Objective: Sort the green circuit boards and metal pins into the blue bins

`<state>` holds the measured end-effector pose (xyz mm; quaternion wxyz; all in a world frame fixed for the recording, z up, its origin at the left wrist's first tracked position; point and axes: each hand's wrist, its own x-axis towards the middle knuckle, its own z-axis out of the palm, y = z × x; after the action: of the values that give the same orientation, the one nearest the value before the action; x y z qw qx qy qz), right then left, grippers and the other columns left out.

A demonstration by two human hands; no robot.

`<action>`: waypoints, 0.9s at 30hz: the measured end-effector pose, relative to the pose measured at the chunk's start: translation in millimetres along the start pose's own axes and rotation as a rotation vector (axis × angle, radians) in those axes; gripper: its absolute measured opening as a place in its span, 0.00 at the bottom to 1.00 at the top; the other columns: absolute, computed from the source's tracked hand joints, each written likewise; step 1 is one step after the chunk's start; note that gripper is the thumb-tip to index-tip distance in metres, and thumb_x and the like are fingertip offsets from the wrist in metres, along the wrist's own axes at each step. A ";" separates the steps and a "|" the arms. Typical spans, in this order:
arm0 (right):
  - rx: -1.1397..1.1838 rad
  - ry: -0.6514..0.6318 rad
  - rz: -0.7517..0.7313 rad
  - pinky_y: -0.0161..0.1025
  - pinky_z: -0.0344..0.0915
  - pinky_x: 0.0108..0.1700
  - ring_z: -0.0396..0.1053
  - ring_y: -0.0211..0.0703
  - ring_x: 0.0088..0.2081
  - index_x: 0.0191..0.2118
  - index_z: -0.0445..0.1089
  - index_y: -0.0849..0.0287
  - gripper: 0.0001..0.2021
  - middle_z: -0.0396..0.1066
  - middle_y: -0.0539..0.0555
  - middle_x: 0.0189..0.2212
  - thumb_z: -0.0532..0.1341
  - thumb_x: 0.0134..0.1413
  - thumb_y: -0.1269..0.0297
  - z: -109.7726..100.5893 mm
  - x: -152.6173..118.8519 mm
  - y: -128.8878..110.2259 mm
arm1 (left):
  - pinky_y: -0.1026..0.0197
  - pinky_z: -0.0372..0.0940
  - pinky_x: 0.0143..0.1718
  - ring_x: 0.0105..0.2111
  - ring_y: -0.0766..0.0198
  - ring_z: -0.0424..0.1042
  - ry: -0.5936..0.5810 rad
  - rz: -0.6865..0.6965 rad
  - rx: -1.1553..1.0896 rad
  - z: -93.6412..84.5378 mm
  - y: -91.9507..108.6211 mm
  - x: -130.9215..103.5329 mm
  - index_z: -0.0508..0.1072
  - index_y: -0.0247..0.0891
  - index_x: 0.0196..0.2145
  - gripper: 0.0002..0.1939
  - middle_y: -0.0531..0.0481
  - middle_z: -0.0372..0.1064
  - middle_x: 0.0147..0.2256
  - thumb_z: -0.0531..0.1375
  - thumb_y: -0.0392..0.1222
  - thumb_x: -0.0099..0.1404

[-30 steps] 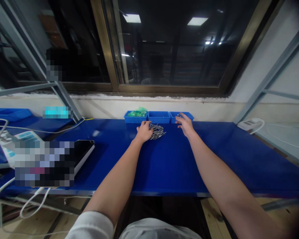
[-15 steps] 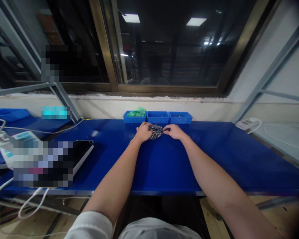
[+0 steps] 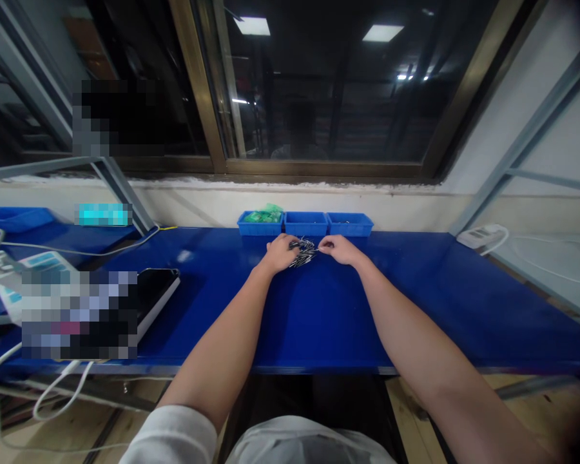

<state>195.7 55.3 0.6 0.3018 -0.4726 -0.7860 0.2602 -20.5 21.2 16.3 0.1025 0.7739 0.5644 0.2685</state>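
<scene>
A pile of small, thin, dark and silvery pieces [image 3: 303, 252] lies on the blue table [image 3: 314, 322]. At the pile's left side, my left hand [image 3: 280, 253] rests with curled fingers against the pieces; what it grips, if anything, is hidden. On the right edge of the pile, my right hand [image 3: 339, 249] has thumb and forefinger pinched at the tip of a thin piece, too small to make out clearly.
Behind the hands stand three blue bins: the left bin [image 3: 261, 229] with green bags, the middle bin [image 3: 305, 225] and the right bin [image 3: 350, 225]. At left are a dark-screened device [image 3: 157, 287] and white cables. A white power strip [image 3: 478, 236] sits at right.
My right hand has shifted slightly right, away from the middle of the pile, with its fingers pinched together. My left hand stays at the pile's left side. The view has tilted slightly.
</scene>
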 end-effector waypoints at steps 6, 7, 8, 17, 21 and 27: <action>0.150 0.024 -0.022 0.36 0.63 0.36 0.67 0.38 0.30 0.31 0.70 0.61 0.06 0.72 0.52 0.26 0.59 0.47 0.65 5.4 -0.4 -19.9 | 0.56 0.58 0.48 0.46 0.59 0.67 -0.020 0.164 -0.006 -0.8 7.3 -4.0 0.75 0.43 0.37 0.15 0.49 0.70 0.41 0.51 0.49 0.64; 0.187 0.024 -0.020 0.36 0.63 0.36 0.68 0.38 0.30 0.30 0.70 0.61 0.06 0.72 0.52 0.25 0.60 0.46 0.65 6.7 -1.0 -23.3 | 0.56 0.58 0.47 0.45 0.59 0.67 -0.018 0.171 0.001 -0.5 7.5 -3.9 0.75 0.43 0.36 0.14 0.49 0.70 0.41 0.51 0.48 0.64; 0.228 0.027 -0.016 0.36 0.63 0.36 0.68 0.38 0.29 0.30 0.70 0.61 0.05 0.71 0.52 0.24 0.60 0.46 0.66 7.7 -1.8 -26.3 | 0.56 0.57 0.47 0.45 0.60 0.67 -0.013 0.174 0.006 -0.1 7.3 -3.5 0.75 0.42 0.36 0.14 0.49 0.70 0.41 0.50 0.46 0.64; 0.503 0.069 0.059 0.32 0.56 0.24 0.61 0.33 0.21 0.26 0.69 0.62 0.08 0.70 0.50 0.21 0.61 0.39 0.61 6.7 -6.2 -32.5 | 0.54 0.56 0.48 0.47 0.59 0.66 0.011 0.147 -0.008 1.2 4.7 -1.3 0.74 0.43 0.38 0.12 0.49 0.70 0.43 0.52 0.47 0.65; 0.440 0.158 0.193 0.31 0.53 0.22 0.58 0.31 0.19 0.22 0.68 0.61 0.08 0.67 0.49 0.17 0.61 0.38 0.60 3.2 -2.1 -24.0 | 0.51 0.55 0.49 0.49 0.55 0.64 0.063 0.031 -0.019 0.0 4.7 -1.1 0.72 0.44 0.41 0.14 0.48 0.68 0.46 0.51 0.48 0.65; 0.460 0.401 0.289 0.32 0.53 0.20 0.59 0.33 0.19 0.26 0.70 0.61 0.11 0.68 0.50 0.19 0.60 0.38 0.57 -6.0 7.8 -9.2 | 0.50 0.56 0.50 0.51 0.54 0.64 0.073 -0.036 0.001 -1.4 3.7 -1.0 0.71 0.43 0.42 0.13 0.47 0.66 0.48 0.50 0.42 0.65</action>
<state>191.7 59.3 12.9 0.5092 -0.5404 -0.5565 0.3728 -18.4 18.8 18.9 0.0859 0.7534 0.5816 0.2945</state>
